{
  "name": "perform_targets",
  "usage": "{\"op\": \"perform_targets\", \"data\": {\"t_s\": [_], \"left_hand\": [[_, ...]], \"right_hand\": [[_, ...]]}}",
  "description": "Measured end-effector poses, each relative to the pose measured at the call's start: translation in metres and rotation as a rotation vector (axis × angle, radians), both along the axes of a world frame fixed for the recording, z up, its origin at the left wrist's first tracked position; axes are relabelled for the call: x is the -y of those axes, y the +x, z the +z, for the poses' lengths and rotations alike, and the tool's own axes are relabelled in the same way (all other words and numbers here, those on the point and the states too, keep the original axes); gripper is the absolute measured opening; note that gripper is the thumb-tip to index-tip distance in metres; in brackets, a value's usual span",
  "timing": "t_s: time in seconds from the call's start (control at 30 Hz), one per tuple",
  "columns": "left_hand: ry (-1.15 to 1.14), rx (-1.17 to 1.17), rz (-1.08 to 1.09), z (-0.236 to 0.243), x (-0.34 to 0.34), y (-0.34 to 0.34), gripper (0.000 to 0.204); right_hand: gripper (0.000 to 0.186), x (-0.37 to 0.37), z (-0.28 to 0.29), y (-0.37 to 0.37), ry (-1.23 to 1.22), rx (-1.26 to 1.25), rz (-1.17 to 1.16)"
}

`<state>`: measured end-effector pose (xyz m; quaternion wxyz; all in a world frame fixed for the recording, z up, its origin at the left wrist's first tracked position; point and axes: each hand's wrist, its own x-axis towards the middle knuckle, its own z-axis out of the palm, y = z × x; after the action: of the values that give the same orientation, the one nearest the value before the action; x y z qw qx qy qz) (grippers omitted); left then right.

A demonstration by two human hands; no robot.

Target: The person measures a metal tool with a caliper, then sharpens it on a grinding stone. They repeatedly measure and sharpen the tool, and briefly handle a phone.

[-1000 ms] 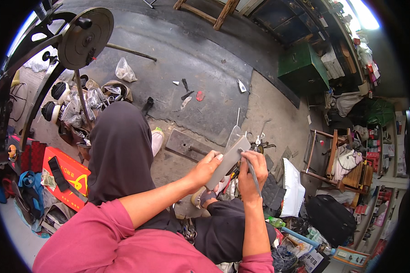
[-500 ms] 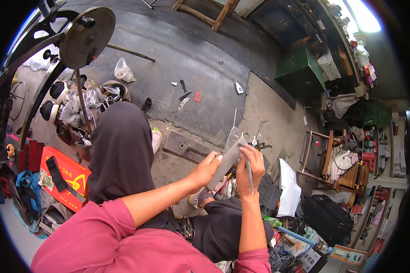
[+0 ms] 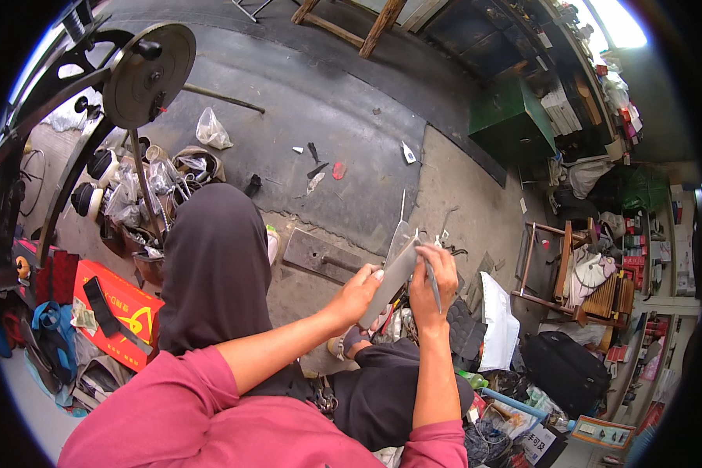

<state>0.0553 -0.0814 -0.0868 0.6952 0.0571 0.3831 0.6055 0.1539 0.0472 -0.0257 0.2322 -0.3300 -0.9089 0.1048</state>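
In the head view, my left hand (image 3: 357,293) grips a long, flat grey bar (image 3: 390,282) that is held tilted, its upper end away from me. My right hand (image 3: 432,281) is closed on a slim metal tool (image 3: 434,298) against the upper part of that bar, with the fingertips at its edge. Behind the bar a thin translucent plate (image 3: 398,237) and an upright rod (image 3: 402,204) show; what supports them is hidden. A heap of small tools and scraps (image 3: 400,323) lies just below my hands, partly covered by them.
A black machine with a wheel (image 3: 148,78) stands upper left, bagged parts (image 3: 125,195) below it. A red box (image 3: 125,343) is beside my left knee. At right are a green box (image 3: 511,121), wooden chair (image 3: 569,273) and black bag (image 3: 561,374). A metal plate (image 3: 304,249) lies on the floor.
My right hand's fingertips have shifted slightly on the bar's upper end, with the tool still held. The whole view has shifted a little. My left hand keeps its grip.
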Motion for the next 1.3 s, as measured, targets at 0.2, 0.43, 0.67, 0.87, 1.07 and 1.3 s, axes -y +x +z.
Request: {"op": "perform_targets", "data": {"t_s": [0.2, 0.43, 0.67, 0.87, 1.07, 1.3], "left_hand": [[0.005, -0.060, 0.019, -0.001, -0.001, -0.001, 0.041], [0.022, -0.051, 0.013, 0.002, 0.001, -0.003, 0.042], [0.036, -0.008, 0.020, -0.001, -0.001, 0.005, 0.037], [0.045, -0.024, 0.017, -0.001, -0.002, -0.001, 0.033], [0.019, -0.036, -0.013, 0.002, -0.001, 0.000, 0.042], [0.053, -0.058, -0.015, -0.001, -0.001, -0.002, 0.041]], "right_hand": [[0.016, 0.010, -0.001, 0.007, 0.025, -0.088, 0.220], [0.024, 0.010, -0.001, 0.006, 0.002, -0.083, 0.168], [0.019, 0.005, 0.000, 0.006, -0.031, -0.041, -0.040], [0.021, 0.007, 0.003, 0.010, 0.013, -0.100, 0.214], [0.021, 0.004, -0.001, 0.011, -0.003, -0.056, 0.030], [0.022, 0.008, 0.001, 0.009, -0.027, -0.076, 0.121]]}}
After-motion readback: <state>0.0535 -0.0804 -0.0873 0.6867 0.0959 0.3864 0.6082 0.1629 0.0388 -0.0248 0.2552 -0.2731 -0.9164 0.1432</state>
